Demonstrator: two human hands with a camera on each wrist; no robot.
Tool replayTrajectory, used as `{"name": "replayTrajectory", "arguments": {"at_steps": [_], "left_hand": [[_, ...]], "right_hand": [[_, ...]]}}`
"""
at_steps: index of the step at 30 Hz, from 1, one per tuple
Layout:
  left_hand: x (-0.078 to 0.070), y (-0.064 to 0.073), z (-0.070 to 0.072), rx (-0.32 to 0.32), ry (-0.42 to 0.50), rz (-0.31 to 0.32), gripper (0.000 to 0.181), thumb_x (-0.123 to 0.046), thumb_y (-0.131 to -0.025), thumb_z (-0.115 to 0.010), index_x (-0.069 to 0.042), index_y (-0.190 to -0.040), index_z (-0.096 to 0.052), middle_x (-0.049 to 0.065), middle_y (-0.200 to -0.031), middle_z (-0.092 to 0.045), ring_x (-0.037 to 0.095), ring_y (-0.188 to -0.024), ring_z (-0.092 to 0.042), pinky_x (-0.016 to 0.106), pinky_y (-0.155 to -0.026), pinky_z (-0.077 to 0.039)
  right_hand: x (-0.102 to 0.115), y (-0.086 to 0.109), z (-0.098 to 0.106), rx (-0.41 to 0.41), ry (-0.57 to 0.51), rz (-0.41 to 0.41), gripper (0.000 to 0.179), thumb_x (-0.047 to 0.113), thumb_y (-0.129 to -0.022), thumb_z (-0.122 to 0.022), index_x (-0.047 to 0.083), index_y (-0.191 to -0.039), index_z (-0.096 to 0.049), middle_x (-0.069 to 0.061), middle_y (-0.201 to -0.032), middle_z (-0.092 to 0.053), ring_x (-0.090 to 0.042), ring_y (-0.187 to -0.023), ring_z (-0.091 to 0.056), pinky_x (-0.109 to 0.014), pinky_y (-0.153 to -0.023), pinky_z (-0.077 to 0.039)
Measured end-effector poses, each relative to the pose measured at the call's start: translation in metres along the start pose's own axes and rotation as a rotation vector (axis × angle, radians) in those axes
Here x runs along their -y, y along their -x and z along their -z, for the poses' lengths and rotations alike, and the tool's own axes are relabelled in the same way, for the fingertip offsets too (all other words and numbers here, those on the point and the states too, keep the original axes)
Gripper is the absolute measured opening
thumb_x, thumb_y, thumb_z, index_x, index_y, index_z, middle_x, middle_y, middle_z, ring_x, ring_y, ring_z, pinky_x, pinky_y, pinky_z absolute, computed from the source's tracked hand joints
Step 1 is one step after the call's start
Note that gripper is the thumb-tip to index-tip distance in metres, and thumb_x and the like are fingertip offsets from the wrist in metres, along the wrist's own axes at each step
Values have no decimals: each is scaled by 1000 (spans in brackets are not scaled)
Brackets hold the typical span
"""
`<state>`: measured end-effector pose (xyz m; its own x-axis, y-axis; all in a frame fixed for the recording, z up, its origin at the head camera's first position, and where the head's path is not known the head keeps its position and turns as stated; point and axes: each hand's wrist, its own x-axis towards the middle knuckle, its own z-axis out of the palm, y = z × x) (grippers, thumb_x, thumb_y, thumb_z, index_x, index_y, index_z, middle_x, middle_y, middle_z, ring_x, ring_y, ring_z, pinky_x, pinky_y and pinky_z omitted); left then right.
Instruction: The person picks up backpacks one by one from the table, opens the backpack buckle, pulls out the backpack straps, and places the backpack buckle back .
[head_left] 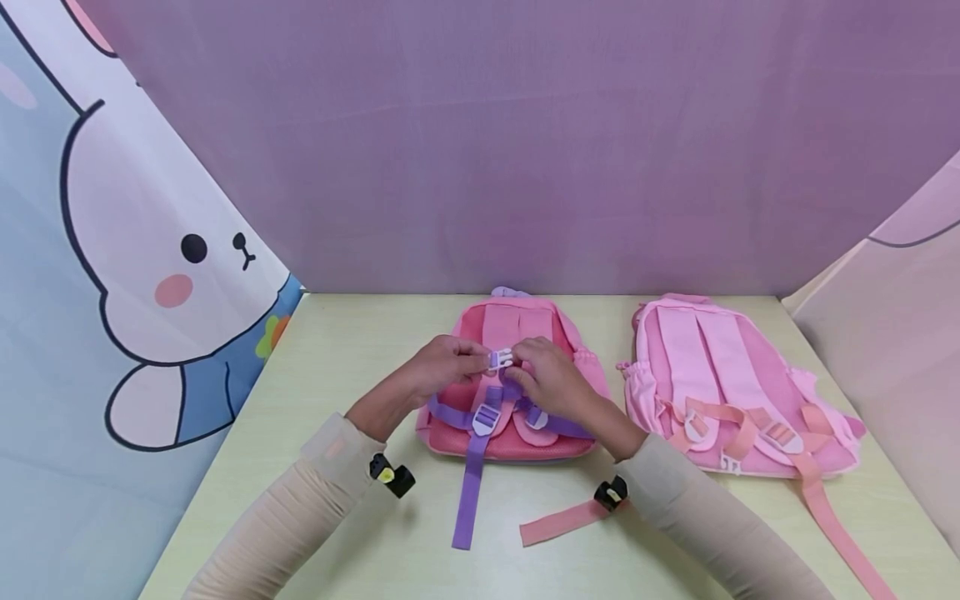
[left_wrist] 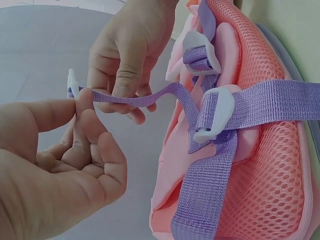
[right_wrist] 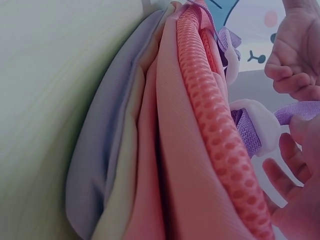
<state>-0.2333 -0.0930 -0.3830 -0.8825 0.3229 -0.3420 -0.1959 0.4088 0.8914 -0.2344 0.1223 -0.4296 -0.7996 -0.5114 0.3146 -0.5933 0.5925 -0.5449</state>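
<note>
A pink backpack with purple straps lies in front of me, its strap side up. My left hand pinches a white plastic buckle above it. From that buckle a purple strap runs back toward the bag, and my right hand holds it between thumb and fingers close to the buckle. White strap adjusters sit on the bag's lower straps. In the right wrist view the right hand is cut off at the edge, and the buckle is out of sight.
A second, lighter pink backpack with peach straps lies to the right. A loose peach strap end lies on the table below my right wrist. Purple cloth closes off the back; a rabbit-print sheet hangs at the left.
</note>
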Motion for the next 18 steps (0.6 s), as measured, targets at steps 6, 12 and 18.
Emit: {"name": "replayTrajectory", "arguments": {"at_steps": [6,12,18], "left_hand": [[-2,4,-3,18,-18,-26,23,-16,-101,-62,-3,-117,-72,6,-103,-69,18,-93,-60,41,-94,-54],[-1,6,-4,62,-67,-55,22,-16,-101,-62,-4,-116,-73,6,-106,-70,17,-97,-60,40,-94,-53],[0,5,-2,107,-38,-57,21,-16,-101,-62,-5,-115,-72,5,-99,-66,18,-91,-55,35,-84,-49]], "right_hand": [[0,1,-1,13,54,7,9,14,-95,-71,10,-103,-70,-4,-102,-72,-24,-104,-63,-44,-96,-52],[-3,2,-2,17,51,11,12,5,-94,-69,9,-105,-71,-4,-104,-71,-25,-106,-62,-45,-98,-51],[-6,3,-1,33,-27,-38,16,2,-93,-67,12,-105,-68,-2,-105,-70,-21,-103,-59,-43,-95,-52]]}}
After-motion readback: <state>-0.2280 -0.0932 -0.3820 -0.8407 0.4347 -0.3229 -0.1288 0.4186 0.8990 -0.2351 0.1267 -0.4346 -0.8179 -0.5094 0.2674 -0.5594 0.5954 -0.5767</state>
